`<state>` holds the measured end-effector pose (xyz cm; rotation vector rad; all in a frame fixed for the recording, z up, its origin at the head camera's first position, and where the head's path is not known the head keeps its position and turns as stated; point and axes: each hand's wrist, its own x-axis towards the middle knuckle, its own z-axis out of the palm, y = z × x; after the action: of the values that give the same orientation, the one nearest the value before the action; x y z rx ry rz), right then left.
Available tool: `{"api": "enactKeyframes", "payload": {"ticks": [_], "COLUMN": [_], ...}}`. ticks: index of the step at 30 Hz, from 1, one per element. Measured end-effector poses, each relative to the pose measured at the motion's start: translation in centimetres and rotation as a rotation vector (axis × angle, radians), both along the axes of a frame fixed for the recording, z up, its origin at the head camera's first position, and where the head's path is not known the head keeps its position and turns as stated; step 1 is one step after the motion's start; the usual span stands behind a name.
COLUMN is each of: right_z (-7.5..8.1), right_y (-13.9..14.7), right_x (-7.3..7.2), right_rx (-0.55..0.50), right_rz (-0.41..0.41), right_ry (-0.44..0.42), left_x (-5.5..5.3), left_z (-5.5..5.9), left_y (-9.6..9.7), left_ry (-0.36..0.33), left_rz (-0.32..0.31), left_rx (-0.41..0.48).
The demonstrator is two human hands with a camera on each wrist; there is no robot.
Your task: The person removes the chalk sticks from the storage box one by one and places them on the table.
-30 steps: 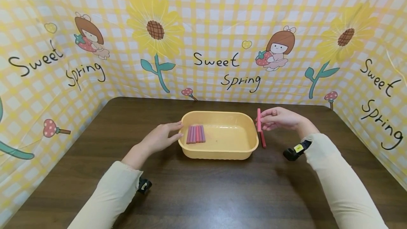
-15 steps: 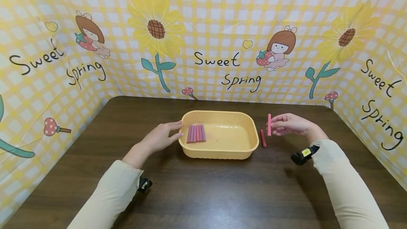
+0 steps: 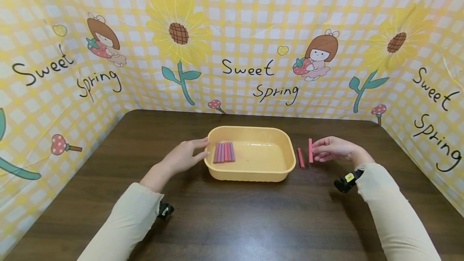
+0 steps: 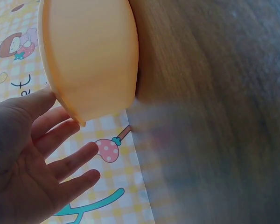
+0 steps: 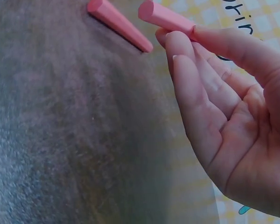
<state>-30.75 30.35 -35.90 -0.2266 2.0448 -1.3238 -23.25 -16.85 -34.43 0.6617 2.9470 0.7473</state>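
Pinching 1 pink stick point(image 5: 168, 17), the right hand point(image 3: 332, 148) shares only head view with left hand point(image 3: 183, 155), outstretched against tray point(image 3: 250, 176).

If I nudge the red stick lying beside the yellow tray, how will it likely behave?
The red stick may roll sideways, since its end looks roundish in the right wrist view. Lying straight, it seems stiff rather than floppy. Being slim, it's probably light.

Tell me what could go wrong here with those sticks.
The right hand pinches the pink stick with little contact, so it might slip. The loose stick lies close beside it on the table and could get knocked. The left hand touches the tray; a nudge might shift the row of sticks inside.
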Motion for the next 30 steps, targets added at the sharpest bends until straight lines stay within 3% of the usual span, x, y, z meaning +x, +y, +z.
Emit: {"api": "enactKeyframes", "payload": {"ticks": [21,30], "right_z": [-1.0,-1.0], "right_y": [-0.6,-1.0], "right_x": [0.1,0.1], "right_rx": [0.055,0.077], "right_rz": [0.010,0.043], "right_ry": [-0.042,-0.016], "left_x": [0.0,0.0], "left_z": [0.0,-0.1], "left_y": [0.0,0.0], "left_ry": [0.012,0.002], "left_rz": [-0.011,-0.003], "left_rx": [-0.006,-0.002]}}
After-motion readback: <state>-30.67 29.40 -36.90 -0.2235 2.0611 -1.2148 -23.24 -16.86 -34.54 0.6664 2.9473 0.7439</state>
